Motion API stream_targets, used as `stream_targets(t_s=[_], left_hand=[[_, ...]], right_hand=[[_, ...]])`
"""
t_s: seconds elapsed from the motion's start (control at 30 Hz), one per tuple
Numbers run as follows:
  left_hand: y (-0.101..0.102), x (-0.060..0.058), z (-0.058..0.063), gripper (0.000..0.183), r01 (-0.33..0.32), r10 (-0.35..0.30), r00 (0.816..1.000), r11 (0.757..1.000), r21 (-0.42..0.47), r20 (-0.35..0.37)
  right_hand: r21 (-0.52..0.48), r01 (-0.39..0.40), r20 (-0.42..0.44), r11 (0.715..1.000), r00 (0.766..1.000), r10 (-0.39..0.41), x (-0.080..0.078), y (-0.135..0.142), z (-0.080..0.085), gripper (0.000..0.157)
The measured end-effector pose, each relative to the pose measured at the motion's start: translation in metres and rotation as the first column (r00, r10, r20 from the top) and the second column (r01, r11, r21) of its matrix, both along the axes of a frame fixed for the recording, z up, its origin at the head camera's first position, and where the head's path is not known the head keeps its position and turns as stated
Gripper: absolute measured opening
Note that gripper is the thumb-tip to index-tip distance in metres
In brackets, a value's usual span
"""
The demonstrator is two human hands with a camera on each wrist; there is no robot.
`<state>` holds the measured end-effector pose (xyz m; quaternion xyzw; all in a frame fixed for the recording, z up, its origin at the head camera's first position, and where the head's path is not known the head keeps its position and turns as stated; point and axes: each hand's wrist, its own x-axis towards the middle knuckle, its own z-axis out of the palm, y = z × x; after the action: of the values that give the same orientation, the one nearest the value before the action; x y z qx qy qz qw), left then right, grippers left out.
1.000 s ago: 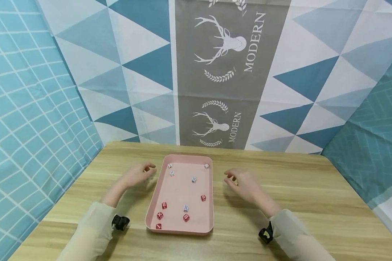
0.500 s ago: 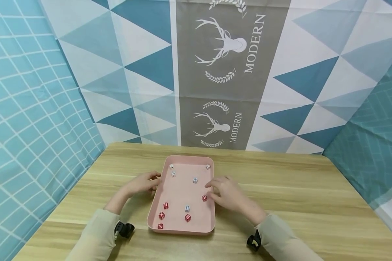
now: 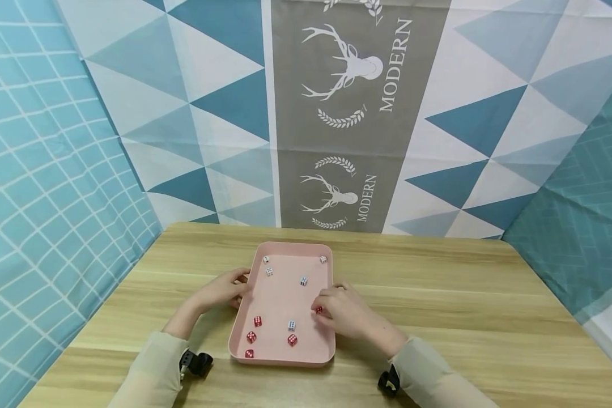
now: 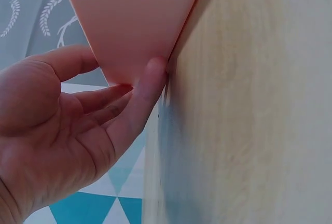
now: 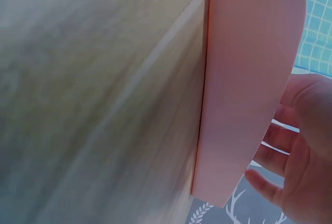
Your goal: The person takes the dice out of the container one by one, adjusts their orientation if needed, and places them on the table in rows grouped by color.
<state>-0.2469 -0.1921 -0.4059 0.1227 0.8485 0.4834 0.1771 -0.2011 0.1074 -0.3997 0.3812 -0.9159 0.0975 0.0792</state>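
A pink rectangular tray point(image 3: 280, 361) lies on the wooden table with white and red dice in it. My left hand point(image 3: 221, 290) holds the tray's left wall; in the left wrist view its thumb goes over the rim while other fingers lie against the outside of the wall point(image 4: 129, 27). Reaching over the right rim, my right hand point(image 3: 345, 311) has thumb and fingertips around a red die point(image 3: 318, 310), which is partly covered. In the right wrist view the tray's outer wall point(image 5: 249, 79) hides the fingertips of the right hand point(image 5: 303, 141).
Several red dice, one of them a red die point(image 3: 257, 321), lie toward the tray's near left. White dice are spread about, including a white die point(image 3: 303, 281) and another white die point(image 3: 292, 325). A patterned cloth point(image 3: 224, 113) hangs behind the table point(image 3: 438, 283).
My left hand has come in from beside the tray to its left wall. My right hand has moved left over the right rim and closed its fingertips around the red die.
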Motion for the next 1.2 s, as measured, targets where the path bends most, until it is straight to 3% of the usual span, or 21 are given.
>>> stream_targets(t_s=[0.43, 0.8, 1.0, 1.2], left_hand=[[0.000, -0.002, 0.000, 0.054, 0.021, -0.021, 1.000, 0.999, 0.024, 0.006], [-0.001, 0.001, 0.001, 0.052, -0.002, 0.001, 1.000, 1.000, 0.020, 0.027], [-0.002, 0.002, -0.002, 0.053, 0.015, -0.015, 1.000, 1.000, 0.027, 0.027], [-0.003, 0.002, -0.001, 0.054, 0.037, -0.038, 0.999, 0.999, 0.037, 0.021]], right_hand=[[0.052, 0.051, -0.009, 0.997, 0.999, -0.051, -0.005, -0.004, 0.001, 0.007], [0.084, 0.075, -0.039, 0.994, 0.997, -0.072, -0.008, -0.012, 0.003, 0.010], [0.030, 0.070, -0.006, 0.997, 0.998, -0.070, -0.009, -0.010, 0.002, 0.005], [-0.116, 0.041, 0.023, 0.992, 0.999, -0.039, -0.013, -0.003, 0.006, 0.008]])
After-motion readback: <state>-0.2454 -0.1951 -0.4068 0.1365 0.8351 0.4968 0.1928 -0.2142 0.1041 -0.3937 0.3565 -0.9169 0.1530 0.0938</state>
